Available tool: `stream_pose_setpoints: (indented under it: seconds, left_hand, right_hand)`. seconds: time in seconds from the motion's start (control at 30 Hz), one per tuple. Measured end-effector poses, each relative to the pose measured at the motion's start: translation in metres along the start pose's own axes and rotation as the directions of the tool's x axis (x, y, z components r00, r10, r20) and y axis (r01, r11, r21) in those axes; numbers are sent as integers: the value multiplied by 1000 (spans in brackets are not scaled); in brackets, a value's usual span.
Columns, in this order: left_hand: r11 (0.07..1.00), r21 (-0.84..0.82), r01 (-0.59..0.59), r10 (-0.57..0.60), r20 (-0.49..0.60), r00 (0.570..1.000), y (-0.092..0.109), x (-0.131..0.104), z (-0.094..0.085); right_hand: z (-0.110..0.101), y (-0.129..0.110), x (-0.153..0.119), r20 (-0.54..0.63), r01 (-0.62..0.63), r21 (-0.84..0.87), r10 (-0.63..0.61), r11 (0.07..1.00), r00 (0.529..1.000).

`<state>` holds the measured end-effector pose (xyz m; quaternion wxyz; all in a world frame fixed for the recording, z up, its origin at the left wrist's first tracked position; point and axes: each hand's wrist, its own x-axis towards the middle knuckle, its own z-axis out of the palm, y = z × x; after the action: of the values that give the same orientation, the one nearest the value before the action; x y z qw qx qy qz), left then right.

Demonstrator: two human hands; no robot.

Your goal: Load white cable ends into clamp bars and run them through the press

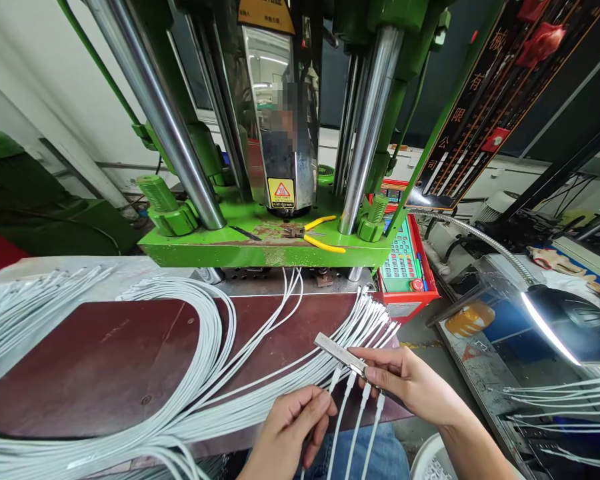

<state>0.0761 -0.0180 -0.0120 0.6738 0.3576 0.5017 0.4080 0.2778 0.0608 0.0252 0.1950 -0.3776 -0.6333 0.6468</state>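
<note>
The metal bar point(333, 351) is up in front of the person, over the near edge of the counter point(100, 363), with its long axis slanting from far left to near right. Its bare end points forward and left, towards the green press point(220, 253); its other end lies in the right hand point(420, 390), whose thumb and fingers are clamped on it.

Four white cables point(351, 417) hang in a row from the bar's near side, running down towards the lap. The left hand point(290, 427) is below and left of the bar, its thumb and fingertips pinched together on the leftmost cable, just beneath its pale connector point(335, 379).

The two hands are apart, one at each side of that row. The left is nearer the leftmost connector, while the right is the one on the bar itself. Beyond them, the cable bundle point(250, 405) sweeps across the counter, its tips fanned out just past the bar.
</note>
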Motion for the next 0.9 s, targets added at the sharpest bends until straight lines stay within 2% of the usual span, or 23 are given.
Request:
stream_pose_setpoints:
  seconds: [0.2, 0.37, 0.47, 0.57, 0.67, 0.73, 0.77, 0.83, 0.9]
  left_hand:
    - [998, -46, 30, -32, -31, 999, -3, 2, 0]
    - [999, -17, 29, -30, -97, 995, -2, 6, 2]
    - [999, -20, 37, -38, -90, 995, 0, 8, 5]
    - [997, -52, 56, -58, -33, 998, 3, 8, 6]
    - [999, 39, -25, 25, -1, 1000, 11, 8, -2]
    - [977, 156, -145, 158, -71, 985, 23, 12, -16]
    - [960, 200, -195, 225, -138, 965, 31, 17, -25]
    - [944, 215, -250, 310, -316, 897, 50, 34, -48]
    - [950, 156, -270, 312, -496, 811, 68, 60, -69]
  right_hand:
    - [2, 1, -1, 20, 22, -30, -21, 999, 1000]
    - [5, -2, -1, -18, 43, -170, -46, 985, 999]
    - [3, -5, 1, -1, 65, -208, -67, 976, 998]
    - [-2, -8, 5, 51, 58, -182, -49, 982, 998]
    - [-10, -6, 10, 75, 28, -153, -17, 988, 997]
    - [-16, -5, 16, 72, 17, -159, -6, 987, 997]
    - [-20, -4, 19, 64, 10, -178, 1, 984, 998]
    - [-27, -6, 26, 43, -8, -232, 19, 973, 999]
    - [-32, -10, 35, 39, -27, -264, 38, 964, 998]
